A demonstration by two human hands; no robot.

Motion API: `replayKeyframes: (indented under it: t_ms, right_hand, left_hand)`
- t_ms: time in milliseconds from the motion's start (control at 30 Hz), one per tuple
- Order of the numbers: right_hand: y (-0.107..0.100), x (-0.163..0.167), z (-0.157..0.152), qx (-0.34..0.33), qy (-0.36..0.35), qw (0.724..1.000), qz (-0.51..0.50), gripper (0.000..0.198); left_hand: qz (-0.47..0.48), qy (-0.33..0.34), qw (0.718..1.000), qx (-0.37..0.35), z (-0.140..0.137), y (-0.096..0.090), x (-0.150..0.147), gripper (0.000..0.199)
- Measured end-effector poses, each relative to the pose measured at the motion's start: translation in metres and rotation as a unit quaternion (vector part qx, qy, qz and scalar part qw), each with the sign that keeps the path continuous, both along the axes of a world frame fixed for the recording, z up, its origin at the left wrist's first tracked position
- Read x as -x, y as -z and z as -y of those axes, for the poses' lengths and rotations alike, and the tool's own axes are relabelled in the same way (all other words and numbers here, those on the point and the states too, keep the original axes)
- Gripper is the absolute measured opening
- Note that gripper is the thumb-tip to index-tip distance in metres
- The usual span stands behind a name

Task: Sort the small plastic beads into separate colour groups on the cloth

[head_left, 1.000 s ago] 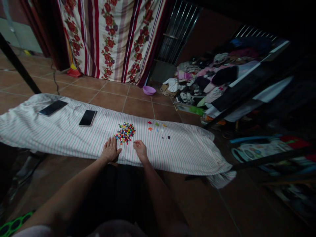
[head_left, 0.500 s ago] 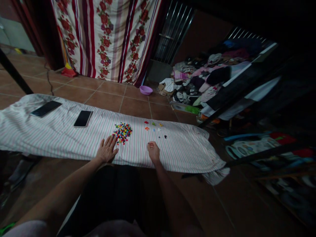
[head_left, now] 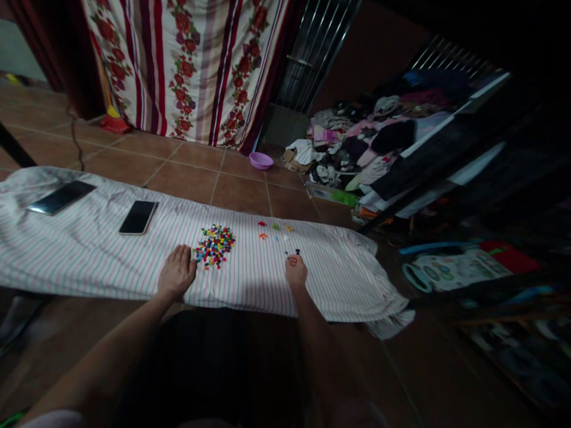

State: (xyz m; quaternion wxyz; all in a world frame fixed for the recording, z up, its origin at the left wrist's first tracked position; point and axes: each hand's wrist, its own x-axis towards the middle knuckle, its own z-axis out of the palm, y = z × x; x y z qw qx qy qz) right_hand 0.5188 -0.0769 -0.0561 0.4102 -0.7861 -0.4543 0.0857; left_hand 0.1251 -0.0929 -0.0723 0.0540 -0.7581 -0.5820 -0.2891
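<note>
A heap of small multicoloured beads (head_left: 216,245) lies on the striped cloth (head_left: 250,279). Just left of the heap, my left hand (head_left: 177,270) rests flat on the cloth, fingers stretched out and empty. My right hand (head_left: 296,271) has its fingertips pinched together, close by the small black pieces (head_left: 297,251); whatever they hold is too small to make out. Beyond that hand lie little groups sorted by colour: red pieces (head_left: 262,223), green pieces (head_left: 275,227), yellow pieces (head_left: 289,228), orange pieces (head_left: 263,236), a pale blue piece (head_left: 276,239) and white pieces (head_left: 286,238).
A phone (head_left: 138,217) and a dark flat tablet-like device (head_left: 62,197) lie on the cloth to the left. On the tiled floor behind stands a purple basin (head_left: 261,160). Clothes (head_left: 352,142) are piled at the back right, near dark slanted bars.
My right hand has moved right and forward to the black pieces, still pinched. My left hand has drawn back left from the bead heap. The camera view has shifted slightly.
</note>
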Motion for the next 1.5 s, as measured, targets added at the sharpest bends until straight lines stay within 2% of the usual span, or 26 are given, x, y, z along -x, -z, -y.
replayKeyframes:
  t_ms: [100, 567, 867, 1133, 1300, 1500]
  right_hand:
    - [0.002, -0.005, -0.007, 0.008, 0.002, 1.000, 0.002, 0.019]
    - [0.006, -0.006, -0.021, 0.020, -0.011, 0.998, 0.054, 0.018]
    - [0.017, -0.004, -0.006, -0.048, -0.011, 0.999, 0.017, 0.027]
    - [0.027, -0.001, 0.000, -0.096, -0.040, 0.989, 0.104, 0.026]
    - [0.030, -0.001, -0.002, -0.113, -0.074, 0.984, 0.119, 0.029]
    - [0.026, 0.007, 0.002, -0.130, -0.078, 0.980, 0.128, 0.030]
  left_hand:
    - [-0.002, -0.034, 0.999, 0.005, 0.002, -0.002, -0.005, 0.048]
    - [-0.010, -0.045, 0.999, 0.006, 0.005, -0.008, -0.008, 0.046]
    - [-0.054, -0.047, 0.997, 0.022, 0.008, -0.015, -0.009, 0.049]
    - [-0.054, -0.060, 0.996, 0.026, 0.008, -0.016, -0.010, 0.049]
    - [-0.048, -0.062, 0.996, 0.036, 0.008, -0.017, -0.010, 0.049]
    - [-0.044, -0.067, 0.996, 0.048, 0.008, -0.017, -0.011, 0.048]
